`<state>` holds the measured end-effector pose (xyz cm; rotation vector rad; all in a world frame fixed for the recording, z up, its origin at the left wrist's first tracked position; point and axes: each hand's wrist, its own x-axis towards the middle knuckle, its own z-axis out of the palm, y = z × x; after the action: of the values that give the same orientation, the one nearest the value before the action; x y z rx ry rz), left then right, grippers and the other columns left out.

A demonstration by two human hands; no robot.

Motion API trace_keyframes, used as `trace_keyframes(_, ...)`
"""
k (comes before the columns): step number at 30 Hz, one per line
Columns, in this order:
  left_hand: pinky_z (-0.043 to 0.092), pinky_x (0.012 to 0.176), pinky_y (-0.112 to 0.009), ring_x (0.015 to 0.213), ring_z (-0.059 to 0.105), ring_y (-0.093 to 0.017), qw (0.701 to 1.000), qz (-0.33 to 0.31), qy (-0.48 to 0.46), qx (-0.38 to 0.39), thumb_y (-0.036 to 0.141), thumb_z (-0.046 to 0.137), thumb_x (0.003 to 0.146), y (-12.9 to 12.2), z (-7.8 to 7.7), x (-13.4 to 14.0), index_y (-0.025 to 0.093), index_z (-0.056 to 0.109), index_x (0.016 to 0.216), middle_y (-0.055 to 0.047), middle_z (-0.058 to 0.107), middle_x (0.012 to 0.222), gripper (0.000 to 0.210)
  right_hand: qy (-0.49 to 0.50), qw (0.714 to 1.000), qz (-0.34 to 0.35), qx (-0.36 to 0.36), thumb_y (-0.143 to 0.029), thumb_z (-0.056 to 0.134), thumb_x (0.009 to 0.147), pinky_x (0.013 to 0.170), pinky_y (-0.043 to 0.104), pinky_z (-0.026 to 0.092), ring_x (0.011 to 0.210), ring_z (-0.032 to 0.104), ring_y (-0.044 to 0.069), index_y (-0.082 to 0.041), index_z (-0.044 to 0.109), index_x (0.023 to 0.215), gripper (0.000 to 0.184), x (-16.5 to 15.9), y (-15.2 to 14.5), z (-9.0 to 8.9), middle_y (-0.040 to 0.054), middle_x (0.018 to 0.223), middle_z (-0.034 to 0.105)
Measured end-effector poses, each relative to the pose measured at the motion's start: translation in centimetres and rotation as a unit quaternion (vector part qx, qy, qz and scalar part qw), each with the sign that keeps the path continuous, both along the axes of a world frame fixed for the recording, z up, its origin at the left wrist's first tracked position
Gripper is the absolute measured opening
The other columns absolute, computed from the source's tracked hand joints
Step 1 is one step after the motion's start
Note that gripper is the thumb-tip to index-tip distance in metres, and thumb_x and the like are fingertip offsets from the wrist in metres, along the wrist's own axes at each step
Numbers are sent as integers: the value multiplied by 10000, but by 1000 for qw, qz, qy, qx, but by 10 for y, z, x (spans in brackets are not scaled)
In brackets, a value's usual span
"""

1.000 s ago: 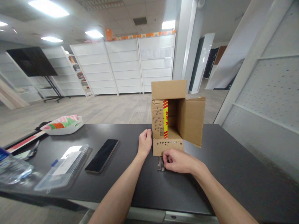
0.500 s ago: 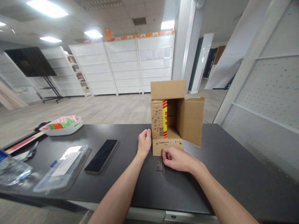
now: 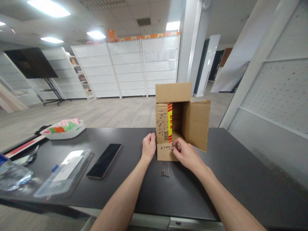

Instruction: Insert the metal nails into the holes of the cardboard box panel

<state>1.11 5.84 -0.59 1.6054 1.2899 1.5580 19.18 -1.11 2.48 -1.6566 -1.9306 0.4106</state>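
An open cardboard box [image 3: 194,123] lies on its side on the black table [image 3: 228,173], with a strip of red and yellow tape on its left flap. Its lower flap [image 3: 165,154] rests on the table and has a row of small holes. My right hand [image 3: 185,155] pinches a thin nail at that row of holes. My left hand [image 3: 149,148] rests curled against the box's left edge and holds nothing. Several loose nails [image 3: 165,168] lie in a bunch on the table just below the flap.
A black phone [image 3: 104,160] lies left of my arms. Further left are a clear plastic case [image 3: 64,171], a water bottle [image 3: 12,175] and a white tray with colourful contents [image 3: 64,128]. White shelving stands behind the table.
My right hand has lifted from the bunch of nails on the table up to the holes in the lower flap, bringing one nail. My left hand has stayed put.
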Motion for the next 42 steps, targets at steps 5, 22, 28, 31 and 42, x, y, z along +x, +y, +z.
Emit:
trace_keyframes(5,263,558,-251,579,322,-108,1000,-2,-1,-1,497,444,913,1,-1,0,224,316,590,61,344,564,442,-8,1000,-13,-8,-202,512,866,585,266,243,607,501,150,-210,540,980,118,0,2,-4,-12,688,594)
trace_keyframes(22,274,566,-250,589,330,-108,1000,-2,3,-4,487,435,919,2,-2,0,221,318,598,59,348,582,433,6,1000,-1,17,-222,470,889,586,269,276,609,512,158,-217,515,910,49,3,4,-10,1,707,603)
trace_keyframes(28,273,563,-250,586,328,-107,1000,-4,-1,-3,489,439,917,2,-4,-1,221,321,596,60,351,578,434,47,999,4,27,-285,463,886,604,274,325,633,558,175,-227,514,882,78,0,1,-5,13,732,643)
trace_keyframes(31,271,564,-252,585,326,-107,1000,-5,1,-1,482,436,916,3,-3,-1,221,323,596,59,352,578,428,73,996,-5,41,-318,468,881,614,278,350,620,565,181,-237,512,871,93,-1,2,-5,0,699,642)
trace_keyframes(42,268,562,-250,587,323,-108,1000,-4,-3,-1,486,443,918,1,-2,-1,221,315,598,59,342,577,435,102,991,-13,82,-282,525,802,602,268,371,620,560,172,-243,504,808,45,-1,2,-7,-12,703,625)
